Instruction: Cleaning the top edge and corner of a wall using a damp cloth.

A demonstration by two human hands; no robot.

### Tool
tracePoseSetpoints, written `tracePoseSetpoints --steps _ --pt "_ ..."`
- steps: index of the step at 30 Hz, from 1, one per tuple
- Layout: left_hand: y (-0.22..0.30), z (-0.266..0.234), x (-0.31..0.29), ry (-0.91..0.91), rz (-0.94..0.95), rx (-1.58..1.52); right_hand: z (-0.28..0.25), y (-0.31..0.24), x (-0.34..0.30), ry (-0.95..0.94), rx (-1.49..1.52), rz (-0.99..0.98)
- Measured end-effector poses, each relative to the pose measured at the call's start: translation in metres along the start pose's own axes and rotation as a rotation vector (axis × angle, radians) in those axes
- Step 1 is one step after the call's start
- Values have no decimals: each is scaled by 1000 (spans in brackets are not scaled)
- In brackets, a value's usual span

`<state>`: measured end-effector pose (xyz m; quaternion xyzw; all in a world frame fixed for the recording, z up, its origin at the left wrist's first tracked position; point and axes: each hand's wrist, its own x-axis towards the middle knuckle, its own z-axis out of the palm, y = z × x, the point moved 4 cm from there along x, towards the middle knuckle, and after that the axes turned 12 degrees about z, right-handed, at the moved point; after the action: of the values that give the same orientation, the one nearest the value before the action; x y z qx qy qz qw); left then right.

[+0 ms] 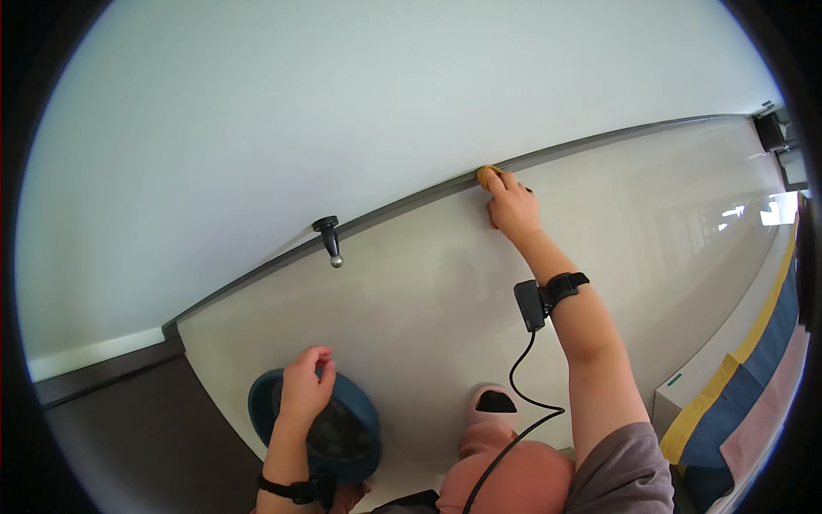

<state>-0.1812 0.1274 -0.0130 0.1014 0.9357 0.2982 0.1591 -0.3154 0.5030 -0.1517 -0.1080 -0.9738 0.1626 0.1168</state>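
Observation:
My right hand (514,208) is stretched far forward. It presses a folded yellow-brown cloth (485,178) against the grey baseboard (411,200) at the foot of the white wall. Only the edges of the cloth show around my fingers. Nearer to me on the left, my left hand (305,390) hangs over a blue bucket (364,409). Its fingers are loosely bent, the thumb stands apart, and nothing shows in it. Inside the bucket is something dark, perhaps water, partly hidden by my hand and forearm.
A black doorstop (329,240) with a silver ball end juts out from the baseboard. Glossy pale tiles (428,300) cover the floor, with a dark floor section (128,428) at the left. On the right, a yellow, blue and pink cloth (736,403) drapes over white furniture. A cable (516,377) hangs from my right forearm.

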Motion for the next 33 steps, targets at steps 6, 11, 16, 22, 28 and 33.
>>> tracePoseSetpoints --steps 6,11,16,22,28,33 --pt "-11 -14 2 1 -5 109 -6 45 11 61 14 86" --pt "-20 -23 -1 6 -49 121 -15 83 22 95 -23 192" --pt "-21 -25 0 -8 -44 81 -23 107 31 103 -37 353" --pt "5 -28 7 -98 73 145 -28 115 33 120 -43 309" --pt "17 -31 13 -167 79 155 -32 137 35 134 43 481" --pt "30 -29 20 -186 85 113 -43 150 41 202 -24 510"
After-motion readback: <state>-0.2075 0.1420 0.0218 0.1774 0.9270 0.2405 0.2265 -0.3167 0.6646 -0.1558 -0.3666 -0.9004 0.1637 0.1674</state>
